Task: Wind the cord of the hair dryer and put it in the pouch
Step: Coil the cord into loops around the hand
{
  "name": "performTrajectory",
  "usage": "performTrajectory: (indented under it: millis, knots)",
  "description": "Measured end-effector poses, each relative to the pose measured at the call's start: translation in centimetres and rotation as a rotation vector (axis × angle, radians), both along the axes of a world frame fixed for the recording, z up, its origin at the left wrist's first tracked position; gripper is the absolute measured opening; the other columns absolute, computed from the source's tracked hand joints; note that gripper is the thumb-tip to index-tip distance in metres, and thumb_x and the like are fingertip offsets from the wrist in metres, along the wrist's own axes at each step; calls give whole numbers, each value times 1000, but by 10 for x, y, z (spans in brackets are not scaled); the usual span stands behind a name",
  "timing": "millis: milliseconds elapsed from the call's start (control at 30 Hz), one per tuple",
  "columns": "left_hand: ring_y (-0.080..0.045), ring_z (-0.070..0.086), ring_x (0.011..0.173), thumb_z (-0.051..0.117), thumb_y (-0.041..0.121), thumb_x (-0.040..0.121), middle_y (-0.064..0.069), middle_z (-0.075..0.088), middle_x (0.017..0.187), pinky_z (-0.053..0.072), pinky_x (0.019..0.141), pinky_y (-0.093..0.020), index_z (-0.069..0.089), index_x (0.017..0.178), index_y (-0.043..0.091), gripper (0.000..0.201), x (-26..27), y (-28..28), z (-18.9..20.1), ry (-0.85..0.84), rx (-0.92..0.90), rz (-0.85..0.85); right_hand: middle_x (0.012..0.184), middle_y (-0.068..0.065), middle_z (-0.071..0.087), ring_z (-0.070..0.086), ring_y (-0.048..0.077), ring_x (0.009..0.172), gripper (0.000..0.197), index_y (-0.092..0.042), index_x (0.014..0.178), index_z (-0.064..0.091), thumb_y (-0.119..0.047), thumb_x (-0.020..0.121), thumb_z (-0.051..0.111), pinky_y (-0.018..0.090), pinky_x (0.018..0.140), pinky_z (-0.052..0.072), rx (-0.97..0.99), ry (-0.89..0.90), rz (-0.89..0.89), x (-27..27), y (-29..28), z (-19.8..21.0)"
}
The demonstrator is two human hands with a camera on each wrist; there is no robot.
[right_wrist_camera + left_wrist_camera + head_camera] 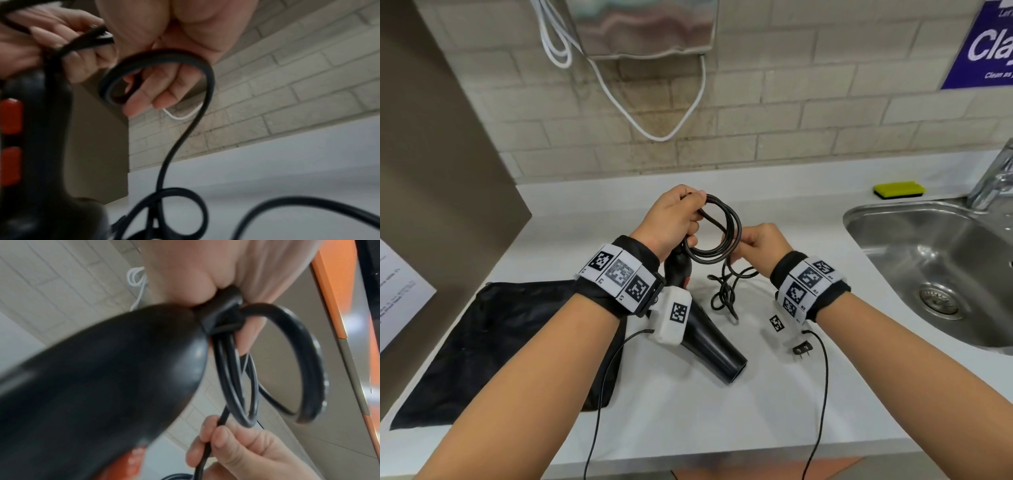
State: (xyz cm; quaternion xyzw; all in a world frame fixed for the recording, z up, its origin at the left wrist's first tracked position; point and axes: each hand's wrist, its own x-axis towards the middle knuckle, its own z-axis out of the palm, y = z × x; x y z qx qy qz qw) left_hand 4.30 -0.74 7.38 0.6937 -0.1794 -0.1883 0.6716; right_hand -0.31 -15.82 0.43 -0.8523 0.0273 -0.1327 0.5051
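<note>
The black hair dryer [709, 346] hangs above the white counter with its nozzle towards me. My left hand [678, 216] grips the end of its handle together with a few loops of black cord [726, 236]. My right hand [756, 243] pinches the cord just right of the coil. The remaining cord [726, 294] lies tangled on the counter and ends at the plug [802, 350]. A flat black pouch [500, 342] lies to the left. The left wrist view shows the dryer body [102, 378] and the loops [308, 353]. In the right wrist view the cord [185, 129] drops from my fingers [164, 89].
A steel sink [893, 219] with a tap [993, 181] is at the right, and a yellow sponge [899, 189] sits behind it. A white cable [654, 113] hangs on the tiled wall. A sheet of paper [397, 291] lies at the far left.
</note>
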Motion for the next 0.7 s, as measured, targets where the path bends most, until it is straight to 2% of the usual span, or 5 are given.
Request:
performTrajectory:
  millis: [200, 267, 400, 567, 700]
  knots:
    - [-3, 25, 34, 41, 10, 98, -1, 30, 62, 27, 36, -15, 45, 79, 15, 20, 2, -5, 0, -10, 5, -29, 69, 4, 65, 61, 10, 64, 19, -8, 77, 66, 4, 85, 53, 25, 70, 54, 35, 107, -13, 18, -7, 10]
    - [-3, 25, 34, 39, 8, 97, 0, 29, 61, 26, 37, -14, 45, 78, 16, 22, 3, -2, 1, 10, -10, -34, 67, 7, 56, 57, 16, 60, 7, 3, 86, 57, 4, 79, 56, 28, 60, 54, 293, 168, 76, 22, -8, 15]
    - [-3, 26, 35, 40, 7, 98, 0, 30, 62, 25, 37, -15, 45, 81, 15, 20, 5, 4, 2, 50, -46, -60, 48, -9, 41, 34, 5, 41, 8, -14, 74, 44, -17, 81, 48, 19, 45, 34, 732, 281, 233, 20, -17, 16]
    - [-2, 26, 36, 42, 4, 97, 1, 30, 63, 28, 36, -15, 51, 96, 14, 14, 4, 4, 4, 17, 59, -191, 45, -15, 47, 37, 1, 47, 36, -22, 62, 58, -11, 94, 46, 18, 52, 31, 209, 238, 122, 17, -24, 19]
    - [-2, 24, 36, 42, 7, 97, 2, 29, 63, 28, 36, -15, 44, 126, 16, 30, 7, 1, 9, 18, 182, -272, 70, 7, 46, 39, 10, 60, 27, -21, 64, 56, -18, 91, 52, 22, 57, 33, -39, 63, -72, 21, -26, 53]
